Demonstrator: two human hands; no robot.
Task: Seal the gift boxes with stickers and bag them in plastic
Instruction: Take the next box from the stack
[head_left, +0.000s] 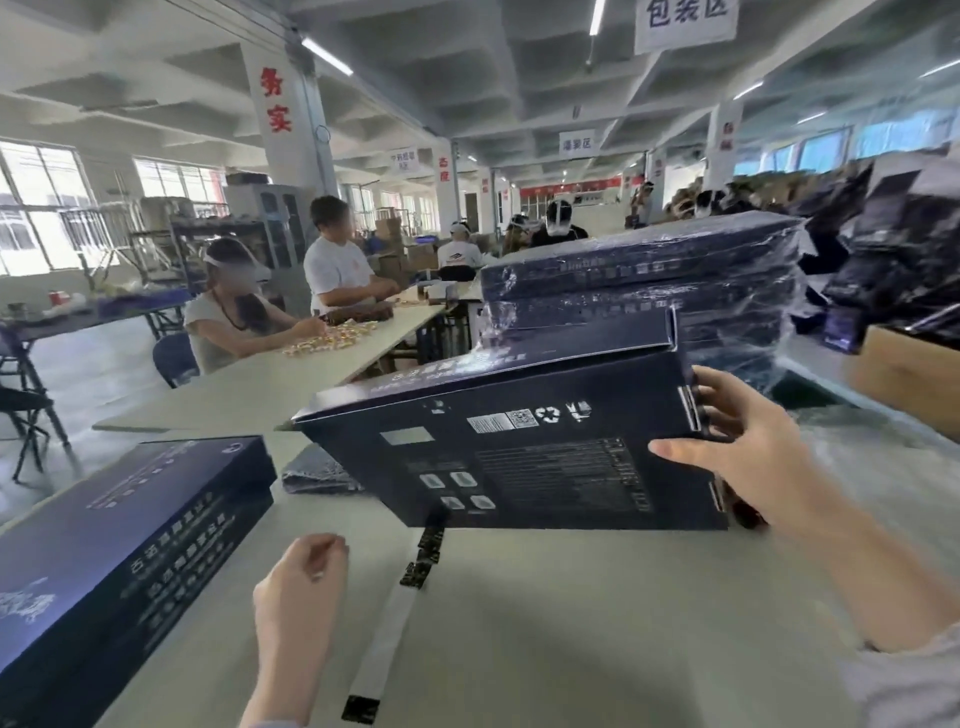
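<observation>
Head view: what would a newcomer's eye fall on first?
The dark gift box, tilted at centre, gripped at its right end by the right hand. Behind it stands a stack of plastic-wrapped boxes; in front, a sticker strip lies on the table beside the curled left hand.

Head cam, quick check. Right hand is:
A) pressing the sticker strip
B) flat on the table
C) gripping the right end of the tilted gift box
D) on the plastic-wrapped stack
C: the right hand curls round the right end of the gift box, thumb on the printed face and fingers over the edge, holding it tilted above the table. The sticker strip lies apart from that hand.
</observation>
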